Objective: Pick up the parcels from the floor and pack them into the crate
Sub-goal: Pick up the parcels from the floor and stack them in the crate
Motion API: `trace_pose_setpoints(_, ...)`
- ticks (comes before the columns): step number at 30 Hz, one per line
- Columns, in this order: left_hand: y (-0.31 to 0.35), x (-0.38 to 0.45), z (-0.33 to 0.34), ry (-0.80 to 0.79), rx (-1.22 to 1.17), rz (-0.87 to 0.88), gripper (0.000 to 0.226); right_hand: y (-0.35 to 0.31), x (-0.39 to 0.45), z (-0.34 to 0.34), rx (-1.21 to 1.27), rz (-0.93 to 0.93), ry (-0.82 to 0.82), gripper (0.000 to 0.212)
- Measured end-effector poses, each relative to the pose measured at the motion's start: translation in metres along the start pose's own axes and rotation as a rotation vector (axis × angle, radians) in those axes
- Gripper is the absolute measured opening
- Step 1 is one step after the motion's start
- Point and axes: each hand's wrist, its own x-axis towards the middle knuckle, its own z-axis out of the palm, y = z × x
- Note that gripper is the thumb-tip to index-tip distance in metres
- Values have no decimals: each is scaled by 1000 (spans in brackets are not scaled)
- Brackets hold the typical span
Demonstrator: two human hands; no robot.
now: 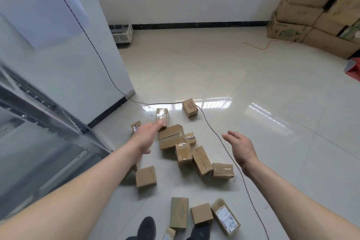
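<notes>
Left hand [145, 138], fingers straight, reaching over cardboard parcels [171, 139] at frame centre | right hand [240, 147] relaxed, holding nothing, centre right

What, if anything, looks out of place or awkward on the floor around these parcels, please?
A thin black cable trails across the tiled floor, running past the scattered parcels and near the person's shoes. A loose red cord lies by the stacked cartons.

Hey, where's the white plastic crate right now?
In the head view, the white plastic crate sits on the floor far back on the left, against the rear wall, partly hidden behind the white wall corner.
</notes>
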Motion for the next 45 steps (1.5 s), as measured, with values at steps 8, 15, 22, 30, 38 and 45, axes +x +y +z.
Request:
trace_pose_setpoints(8,-19,116,23,-51,-22,-107,48,26,92,57,-56,82,-51,52)
trace_pose_setpoints(15,-89,264,36,-62,14,-198,58,89,197,150,-113,143,-115,53)
trace_pose_setpoints(22,-199,402,43,-15,46,-305,58,178,302,243,-198,193,-200,68)
trace_pose_setpoints(30,-301,534,68,8,95,-366,65,266,414,321,-270,169,-219,61)
trace_pose_setpoints(38,-348,630,105,-24,12,-374,72,322,492,359,-277,122,-207,67)
trace_pose_setpoints(45,-368,651,116,-78,-154,-453,68,346,506,370,-249,145,-269,66)
